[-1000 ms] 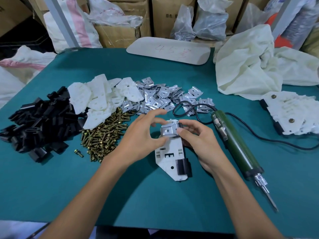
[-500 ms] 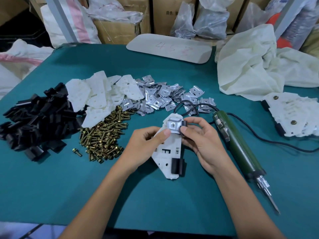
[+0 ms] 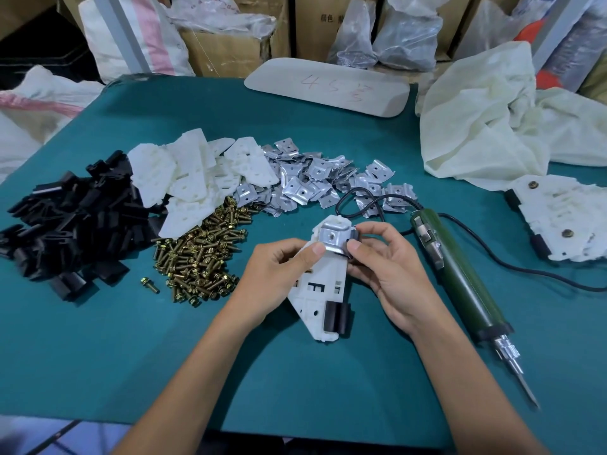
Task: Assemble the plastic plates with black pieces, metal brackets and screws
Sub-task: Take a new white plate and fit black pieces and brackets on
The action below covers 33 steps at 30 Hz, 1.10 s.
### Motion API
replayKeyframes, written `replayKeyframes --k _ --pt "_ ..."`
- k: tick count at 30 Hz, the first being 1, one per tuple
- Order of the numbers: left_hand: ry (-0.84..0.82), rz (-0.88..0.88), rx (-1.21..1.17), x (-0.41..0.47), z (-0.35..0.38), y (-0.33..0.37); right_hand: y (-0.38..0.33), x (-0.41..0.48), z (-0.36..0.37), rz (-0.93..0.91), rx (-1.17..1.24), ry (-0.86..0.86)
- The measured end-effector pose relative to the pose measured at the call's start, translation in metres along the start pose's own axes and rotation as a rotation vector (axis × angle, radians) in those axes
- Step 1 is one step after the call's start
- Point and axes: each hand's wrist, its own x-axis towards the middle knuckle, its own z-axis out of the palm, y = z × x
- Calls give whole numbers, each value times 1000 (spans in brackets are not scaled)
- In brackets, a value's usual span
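- Head view: a teal-covered table (image 3: 98, 356) carries everything, with a crumpled cream cloth (image 3: 486, 119) at its far right.
- A heap of black plastic pieces (image 3: 72, 224) lies at the left, touching a pile of white plastic plates (image 3: 184, 178). A spread of shiny metal brackets (image 3: 308, 185) lies to the right of those.
- A green electric screwdriver (image 3: 460, 280) lies just right of the hands, bit toward the near edge.
- A mound of brass screws (image 3: 200, 257) sits in front of the plates.
- One white angular plate (image 3: 320, 290) is held at the table's centre, a black clip (image 3: 335, 318) on its near end.
- The left hand (image 3: 272, 280) curls its fingers round the plate's left edge, thumb pressing on the bracket.
- The right hand (image 3: 391, 274) clamps thumb and forefinger on the right side of a folded silver bracket (image 3: 333, 238) seated on the plate's far end.
- A single loose screw (image 3: 150, 285) lies just left of the mound.
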Motion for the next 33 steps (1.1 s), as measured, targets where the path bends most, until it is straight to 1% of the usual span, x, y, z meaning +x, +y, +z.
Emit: replayKeyframes --k 4,8,10,12,13,15,16,18,20,22,25,26,29,31,33 --pt "-21 68 160 -1 0 -6 -1 -1 1 -31 -3 1" --pt "-38 112 222 -2 0 -6 -2 0 1 -52 9 0" --pt "-16 127 272 -1 1 -8 0 2 0 -63 -2 22" --pt "62 114 300 1 3 -9 2 4 -1 -84 -45 68" --pt "137 104 314 3 3 -8 4 4 -3 -107 -94 97" --pt "316 124 428 8 1 -4 7 6 -6 -165 -271 173" --pt "376 149 500 12 -3 -1 9 7 -7 -192 -376 212" --pt "403 193 638 26 -12 9 12 8 -9 -227 -503 255" --pt "367 218 784 47 -20 20 12 8 -9 -237 -504 254" --pt "309 190 938 71 -23 30 11 8 -9 -239 -494 255" --pt "147 186 1227 105 -23 43 11 9 -10 -236 -481 259" --pt "69 229 1326 113 -23 47 11 10 -10 -234 -475 260" --pt "-149 431 1628 128 -22 57 12 11 -11 -229 -449 268" --pt "-234 517 1807 133 -18 62 12 12 -12 -225 -428 270" --pt "-286 567 1965 136 -14 69 13 14 -13 -219 -414 269"
